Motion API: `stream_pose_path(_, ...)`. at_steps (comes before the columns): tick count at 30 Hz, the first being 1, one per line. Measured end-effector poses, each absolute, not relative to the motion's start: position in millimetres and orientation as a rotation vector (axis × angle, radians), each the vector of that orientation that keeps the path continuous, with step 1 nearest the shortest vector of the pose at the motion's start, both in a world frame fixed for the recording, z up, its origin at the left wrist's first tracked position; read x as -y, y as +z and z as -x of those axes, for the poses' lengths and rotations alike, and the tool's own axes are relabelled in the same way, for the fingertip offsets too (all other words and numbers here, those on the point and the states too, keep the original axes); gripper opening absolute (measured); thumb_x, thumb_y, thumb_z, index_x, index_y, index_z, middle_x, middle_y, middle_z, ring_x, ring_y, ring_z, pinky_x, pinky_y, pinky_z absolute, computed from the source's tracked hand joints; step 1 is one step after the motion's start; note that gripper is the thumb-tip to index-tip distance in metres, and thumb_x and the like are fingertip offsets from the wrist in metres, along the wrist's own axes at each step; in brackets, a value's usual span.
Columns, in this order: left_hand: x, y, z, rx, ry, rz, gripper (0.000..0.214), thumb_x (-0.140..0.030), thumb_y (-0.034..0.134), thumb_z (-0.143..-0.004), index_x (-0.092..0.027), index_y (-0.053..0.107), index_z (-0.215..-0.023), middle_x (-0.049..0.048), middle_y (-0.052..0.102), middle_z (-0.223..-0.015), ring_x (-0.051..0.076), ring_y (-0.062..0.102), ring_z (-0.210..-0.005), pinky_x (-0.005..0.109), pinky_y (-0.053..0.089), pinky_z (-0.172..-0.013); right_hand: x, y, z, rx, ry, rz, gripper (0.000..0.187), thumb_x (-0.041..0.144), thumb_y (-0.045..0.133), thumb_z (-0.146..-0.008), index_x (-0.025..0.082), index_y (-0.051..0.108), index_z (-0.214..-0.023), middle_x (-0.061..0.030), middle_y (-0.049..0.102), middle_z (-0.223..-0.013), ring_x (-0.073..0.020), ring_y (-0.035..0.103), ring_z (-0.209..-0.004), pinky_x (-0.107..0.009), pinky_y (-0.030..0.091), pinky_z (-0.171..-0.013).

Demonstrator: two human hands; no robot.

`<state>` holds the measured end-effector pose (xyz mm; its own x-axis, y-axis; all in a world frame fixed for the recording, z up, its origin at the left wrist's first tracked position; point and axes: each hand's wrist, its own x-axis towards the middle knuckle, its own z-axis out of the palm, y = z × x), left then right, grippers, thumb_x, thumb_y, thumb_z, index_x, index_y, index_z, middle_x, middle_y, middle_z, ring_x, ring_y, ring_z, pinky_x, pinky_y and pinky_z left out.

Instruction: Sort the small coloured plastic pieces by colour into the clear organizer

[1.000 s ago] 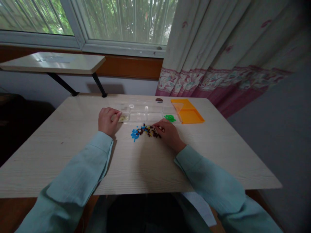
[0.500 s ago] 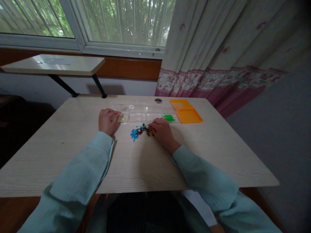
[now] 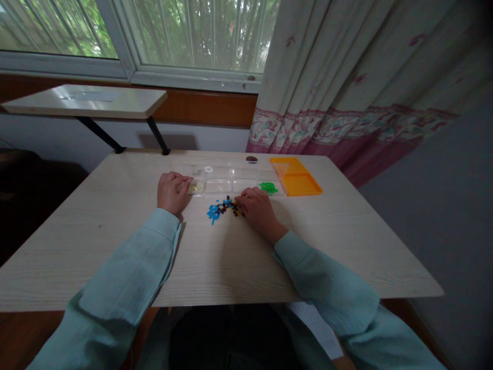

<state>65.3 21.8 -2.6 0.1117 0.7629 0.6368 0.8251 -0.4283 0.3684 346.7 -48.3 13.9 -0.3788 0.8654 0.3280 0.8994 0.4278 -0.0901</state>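
Note:
A small heap of blue, brown and yellow beads (image 3: 221, 208) lies on the pale wooden table (image 3: 115, 241). My right hand (image 3: 257, 210) rests at the heap's right edge, fingers curled and pinched among the beads; what they grip is too small to make out. My left hand (image 3: 171, 191) is curled against the left end of a clear compartment box (image 3: 227, 181), its fingertips at the cell with pale yellow beads (image 3: 195, 188). Green beads (image 3: 268, 187) fill the box's right cell.
An orange lid (image 3: 296, 182) lies beside the box on the right. A small dark round object (image 3: 251, 160) sits behind the box. A second table (image 3: 84, 100) stands under the window, and a curtain (image 3: 346, 87) hangs at the right.
My right hand has slid a little left over the bead heap, covering its right part. My left hand has stayed at the box.

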Motion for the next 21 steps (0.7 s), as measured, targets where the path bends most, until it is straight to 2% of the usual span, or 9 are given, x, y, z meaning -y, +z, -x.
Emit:
stream_pose_path(13, -22.8, -4.8, -65.9, 1.613, -1.226, 2.304, 0.028, -0.038, 0.05, -0.089, -0.023, 0.073, -0.094, 0.0055, 0.059, -0.084, 0.022, 0.051, -0.087, 0.04, 0.038, -0.085, 48.1, 12.4, -349.5, 2.335, -0.034, 1.495, 0.017, 0.02, 0.055, -0.087, 0.021, 0.068, -0.098, -0.0076, 0.062, -0.097, -0.0215, 0.048, -0.093, -0.034, 0.03, -0.08)
stream_pose_path(21, -20.7, -1.3, -68.0, 1.605, -1.234, 2.298, 0.029, -0.039, 0.05, -0.089, -0.022, 0.073, -0.092, 0.0057, 0.06, -0.084, 0.022, 0.052, -0.086, 0.039, 0.04, -0.083, 46.8, 12.1, -351.0, 2.278, 0.031, 1.455, 0.01, 0.017, 0.058, -0.084, 0.018, 0.068, -0.087, -0.0067, 0.063, -0.09, -0.0196, 0.05, -0.089, -0.032, 0.032, -0.078)
